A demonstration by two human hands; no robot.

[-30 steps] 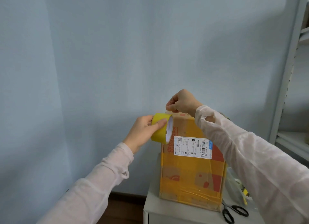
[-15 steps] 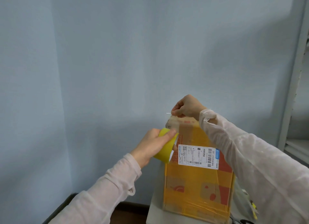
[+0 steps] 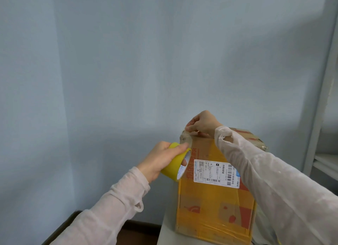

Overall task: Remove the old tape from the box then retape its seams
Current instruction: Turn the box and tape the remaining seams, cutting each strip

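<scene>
Left hand (image 3: 161,159) holding a yellow tape roll (image 3: 176,162) beside the box (image 3: 214,195), right hand (image 3: 202,123) pinching tape at its top corner

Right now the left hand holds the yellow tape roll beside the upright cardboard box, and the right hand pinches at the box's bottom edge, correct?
No: the head view shows the right hand pinching at the top edge of the upright cardboard box, near its left corner, not the bottom. The left hand does hold the yellow tape roll beside the box.
</scene>
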